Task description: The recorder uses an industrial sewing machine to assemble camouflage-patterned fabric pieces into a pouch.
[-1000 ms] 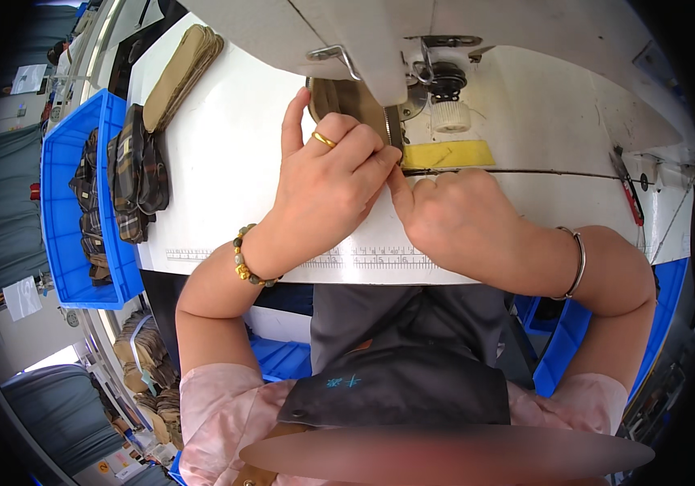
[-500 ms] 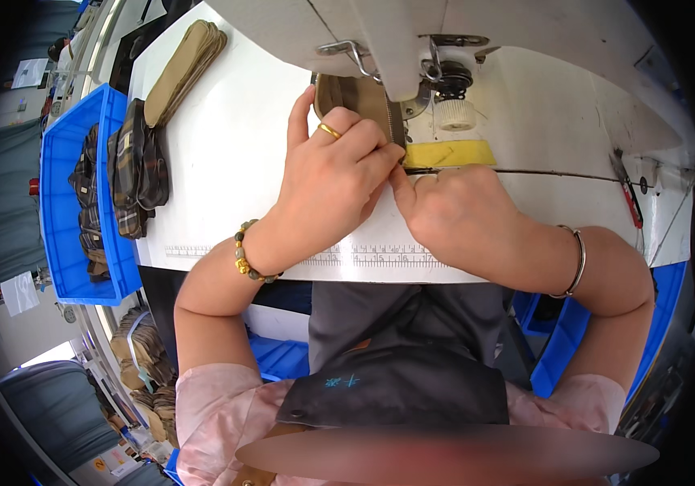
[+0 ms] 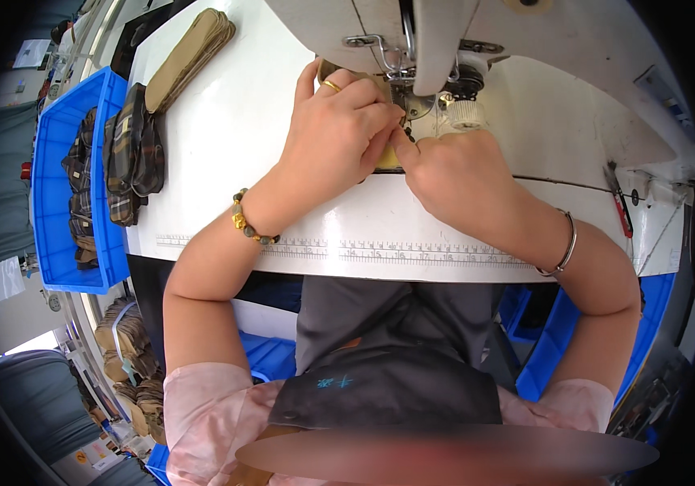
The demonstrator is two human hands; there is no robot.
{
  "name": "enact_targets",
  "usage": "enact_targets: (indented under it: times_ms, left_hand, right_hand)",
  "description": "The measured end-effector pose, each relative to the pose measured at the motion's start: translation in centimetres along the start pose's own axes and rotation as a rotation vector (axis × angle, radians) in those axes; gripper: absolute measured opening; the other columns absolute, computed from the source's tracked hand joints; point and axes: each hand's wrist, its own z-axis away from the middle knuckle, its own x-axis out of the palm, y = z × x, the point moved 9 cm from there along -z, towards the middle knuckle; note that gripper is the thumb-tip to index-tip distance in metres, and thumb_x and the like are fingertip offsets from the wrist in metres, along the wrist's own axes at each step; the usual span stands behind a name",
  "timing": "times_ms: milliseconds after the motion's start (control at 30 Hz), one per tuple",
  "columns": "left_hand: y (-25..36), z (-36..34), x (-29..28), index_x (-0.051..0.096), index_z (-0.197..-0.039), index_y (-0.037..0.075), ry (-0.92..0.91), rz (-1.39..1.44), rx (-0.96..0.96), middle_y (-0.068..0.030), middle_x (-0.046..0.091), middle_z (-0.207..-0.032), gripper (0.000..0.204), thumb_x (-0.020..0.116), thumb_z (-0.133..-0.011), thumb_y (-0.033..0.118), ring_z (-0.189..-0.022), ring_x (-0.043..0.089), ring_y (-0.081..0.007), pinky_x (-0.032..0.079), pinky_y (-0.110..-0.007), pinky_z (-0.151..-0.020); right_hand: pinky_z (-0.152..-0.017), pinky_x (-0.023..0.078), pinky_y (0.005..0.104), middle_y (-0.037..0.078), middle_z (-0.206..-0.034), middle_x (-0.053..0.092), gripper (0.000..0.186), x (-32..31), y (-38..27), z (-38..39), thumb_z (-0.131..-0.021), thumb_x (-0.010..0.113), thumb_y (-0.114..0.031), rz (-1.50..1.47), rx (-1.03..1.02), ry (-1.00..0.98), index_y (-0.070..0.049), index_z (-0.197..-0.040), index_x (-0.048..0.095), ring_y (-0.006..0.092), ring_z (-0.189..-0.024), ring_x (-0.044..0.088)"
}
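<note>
Under the head of a white sewing machine lies a brown fabric piece with a zipper along its edge, mostly covered by my fingers. My left hand rests over it, index finger along its left side, thumb and other fingertips pinching its near right end. My right hand is closed, with thumb and finger meeting my left fingertips at that same end, just in front of the presser foot. Exactly what lies between the right fingertips is hidden. A yellow strip on the table shows partly between my hands.
At the far left lies a stack of tan fabric pieces. Plaid fabric pieces sit beside a blue bin holding more. Red-handled snips lie at the right. A printed ruler runs along the front edge.
Both hands have moved farther away, toward the needle area, taking the brown fabric piece along. My right hand now covers part of the yellow strip. The whole view has shifted slightly.
</note>
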Motion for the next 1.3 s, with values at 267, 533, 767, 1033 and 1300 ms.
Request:
enact_targets:
  times_ms: [267, 533, 767, 1033, 1300]
  left_hand:
    - [-1.1, -1.2, -1.2, 0.073, -0.104, 0.000, -0.345, 0.263, 0.036, -0.0131, 0.067, -0.097, 0.025, 0.068, -0.080, -0.005, -0.083, 0.066, -0.0330, 0.053, -0.039, -0.073]
    - [-1.7, -0.8, -0.5, 0.075, -0.102, 0.008, -0.299, 0.328, 0.044, -0.0058, 0.065, -0.086, 0.025, 0.070, -0.079, -0.002, -0.085, 0.062, -0.0266, 0.050, -0.038, -0.085]
    - [-1.5, -1.0, -0.3, 0.076, -0.098, 0.008, -0.272, 0.285, 0.048, -0.0047, 0.065, -0.085, 0.024, 0.069, -0.077, -0.002, -0.086, 0.062, -0.0251, 0.048, -0.037, -0.089]
    - [-1.1, -0.9, -0.4, 0.076, -0.098, 0.007, -0.245, 0.244, 0.071, -0.0053, 0.066, -0.086, 0.030, 0.066, -0.073, -0.005, -0.088, 0.062, -0.0270, 0.049, -0.037, -0.089]
    - [-1.3, -0.5, -0.2, 0.077, -0.101, 0.008, -0.268, 0.195, 0.023, -0.0057, 0.066, -0.094, 0.038, 0.064, -0.069, -0.009, -0.092, 0.061, -0.0282, 0.054, -0.036, -0.081]
  right_hand:
    - [-0.042, 0.046, 0.0324, 0.005, -0.051, 0.058, 0.045, -0.4, 0.3, 0.2, -0.078, 0.062, -0.006, -0.040, -0.024, 0.074, 0.007, -0.121, 0.067, 0.0196, -0.043, 0.060]
    - [-0.043, 0.048, 0.0327, 0.005, -0.053, 0.060, 0.036, -0.7, 0.0, 0.1, -0.084, 0.061, -0.007, -0.050, -0.053, 0.100, 0.007, -0.117, 0.067, 0.0194, -0.046, 0.062]
    - [-0.043, 0.047, 0.0316, 0.004, -0.054, 0.061, 0.031, -0.7, 0.1, 0.2, -0.087, 0.061, -0.007, -0.054, -0.039, 0.082, 0.006, -0.114, 0.068, 0.0174, -0.047, 0.063]
    - [-0.042, 0.046, 0.0309, 0.002, -0.054, 0.060, 0.027, -1.4, -0.2, 0.1, -0.089, 0.061, -0.009, 0.014, -0.056, 0.109, 0.004, -0.110, 0.070, 0.0166, -0.047, 0.062]
    - [-0.041, 0.043, 0.0328, 0.004, -0.056, 0.059, 0.036, -0.9, 0.0, 0.1, -0.078, 0.065, -0.010, -0.011, -0.024, 0.112, -0.001, -0.112, 0.072, 0.0176, -0.045, 0.058]
